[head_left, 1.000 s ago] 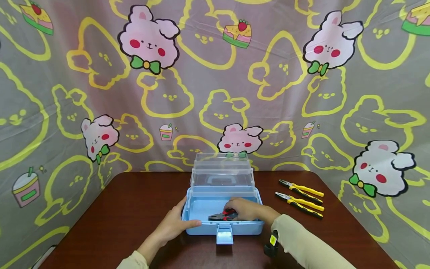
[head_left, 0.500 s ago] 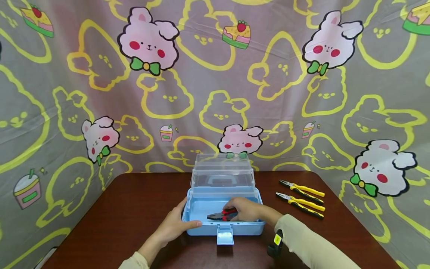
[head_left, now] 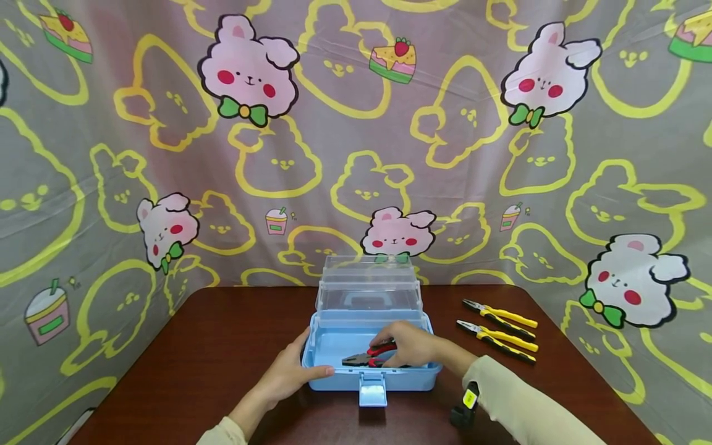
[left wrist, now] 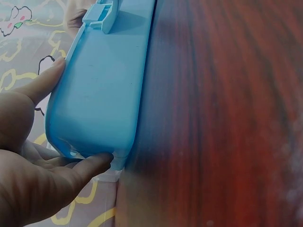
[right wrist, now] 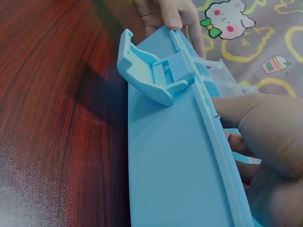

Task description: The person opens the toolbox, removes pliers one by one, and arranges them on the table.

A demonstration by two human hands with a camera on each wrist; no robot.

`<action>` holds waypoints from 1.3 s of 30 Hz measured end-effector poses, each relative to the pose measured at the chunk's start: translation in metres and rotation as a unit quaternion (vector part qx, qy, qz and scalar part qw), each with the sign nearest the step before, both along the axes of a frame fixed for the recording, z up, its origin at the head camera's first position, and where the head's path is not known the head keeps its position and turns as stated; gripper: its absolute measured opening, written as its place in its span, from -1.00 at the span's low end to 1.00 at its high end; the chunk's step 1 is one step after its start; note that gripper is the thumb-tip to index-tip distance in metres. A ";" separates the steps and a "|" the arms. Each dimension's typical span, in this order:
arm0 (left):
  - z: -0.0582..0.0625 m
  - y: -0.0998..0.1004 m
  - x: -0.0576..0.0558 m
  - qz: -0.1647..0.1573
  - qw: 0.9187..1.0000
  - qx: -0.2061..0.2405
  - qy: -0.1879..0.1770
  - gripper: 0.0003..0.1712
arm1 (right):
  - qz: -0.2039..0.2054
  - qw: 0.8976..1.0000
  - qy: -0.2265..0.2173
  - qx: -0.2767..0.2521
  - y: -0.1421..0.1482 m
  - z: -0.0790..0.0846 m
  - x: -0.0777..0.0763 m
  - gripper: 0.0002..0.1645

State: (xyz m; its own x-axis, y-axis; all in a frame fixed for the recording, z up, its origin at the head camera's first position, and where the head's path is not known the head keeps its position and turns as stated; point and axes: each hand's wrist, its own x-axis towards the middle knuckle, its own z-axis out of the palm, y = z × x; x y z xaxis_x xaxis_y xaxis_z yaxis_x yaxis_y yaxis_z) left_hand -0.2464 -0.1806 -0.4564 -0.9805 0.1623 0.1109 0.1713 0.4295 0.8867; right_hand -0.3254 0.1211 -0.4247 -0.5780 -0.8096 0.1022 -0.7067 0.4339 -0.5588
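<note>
A light blue toolbox [head_left: 408, 380] with its clear lid [head_left: 369, 295] raised stands on the table in the head view. My left hand [head_left: 286, 371] holds its left end, thumb on the front rim and fingers along the side; the left wrist view shows these fingers against the blue wall [left wrist: 99, 90]. Inside the box, near the front wall, my right hand [head_left: 410, 346] grips the red handles of a pair of pliers [head_left: 358, 360], whose dark jaws point left. In the right wrist view, the box wall hides the pliers from sight. The front latch [head_left: 372, 392] hangs down, unfastened.
Two pairs of pliers with yellow and black handles, an upper one [head_left: 503, 314] and a lower one [head_left: 500, 340], lie to the right of the box on the dark brown table [head_left: 239, 321]. A patterned curtain [head_left: 345, 130] surrounds the table's back and sides.
My right hand has risen slightly and its wrist and sleeve have shifted a little right. The pliers have moved slightly left at the jaws. My left hand stays on the box.
</note>
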 end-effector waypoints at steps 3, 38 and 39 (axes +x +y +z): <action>-0.002 0.000 -0.001 -0.001 1.000 0.005 -0.002 0.29 | -0.006 1.000 -0.019 -0.003 0.003 0.002 0.001 -0.52; -0.002 -0.002 -0.002 0.003 1.000 -0.004 -0.007 0.30 | -0.089 0.994 0.042 -0.043 0.091 0.031 0.024 -0.45; -0.002 -0.002 -0.002 0.003 1.000 -0.003 -0.008 0.30 | -0.098 0.993 0.045 -0.040 0.096 0.030 0.024 -0.44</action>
